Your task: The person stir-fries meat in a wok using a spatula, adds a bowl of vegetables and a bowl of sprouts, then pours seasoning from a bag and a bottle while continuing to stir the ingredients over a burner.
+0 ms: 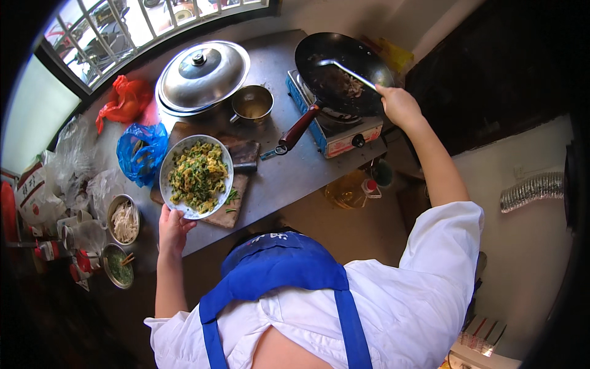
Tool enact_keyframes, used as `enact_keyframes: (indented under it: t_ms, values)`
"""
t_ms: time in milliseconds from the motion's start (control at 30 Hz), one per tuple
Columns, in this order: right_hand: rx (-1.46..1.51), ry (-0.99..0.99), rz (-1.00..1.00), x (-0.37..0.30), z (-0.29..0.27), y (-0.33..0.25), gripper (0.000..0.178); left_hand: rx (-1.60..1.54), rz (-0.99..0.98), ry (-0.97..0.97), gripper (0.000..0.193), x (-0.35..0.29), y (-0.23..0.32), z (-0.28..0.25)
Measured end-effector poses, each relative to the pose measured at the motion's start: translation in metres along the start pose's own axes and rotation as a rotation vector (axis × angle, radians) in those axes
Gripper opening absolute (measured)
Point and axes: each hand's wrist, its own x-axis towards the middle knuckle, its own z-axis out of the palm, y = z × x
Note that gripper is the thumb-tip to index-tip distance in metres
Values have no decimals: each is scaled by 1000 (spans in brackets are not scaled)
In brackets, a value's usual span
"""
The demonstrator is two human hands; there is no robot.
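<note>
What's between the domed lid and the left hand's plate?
In the head view, the far part of the cutting board shows between the lid and the plate.

On the grey counter we distinguish a silver lid by the far edge; near the right edge, a black wok with a reddish-brown handle, a silver spatula and a blue, white and red stove. Toward the left edge we note a red bag and a blue bag; toward the near edge, a white plate, blue-marked at the rim, of yellow-and-green food. The apron is blue, the shirt white.
</note>
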Motion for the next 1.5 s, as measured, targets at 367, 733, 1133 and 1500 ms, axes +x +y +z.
enact_keyframes:
  t_ms: [367,733,1133,1500]
  values:
    - [-30,-73,124,-103,-95,48,30,33,65,-148,33,34,54,62]
    - [204,143,-50,12,-4,46,26,51,37,-118,34,25,63,65]
    - [254,-23,-1,-73,-15,16,37,6,7,-150,34,45,53,58]
    - [81,-140,35,-44,-66,-9,23,-39,-7,-126,33,45,23,11]
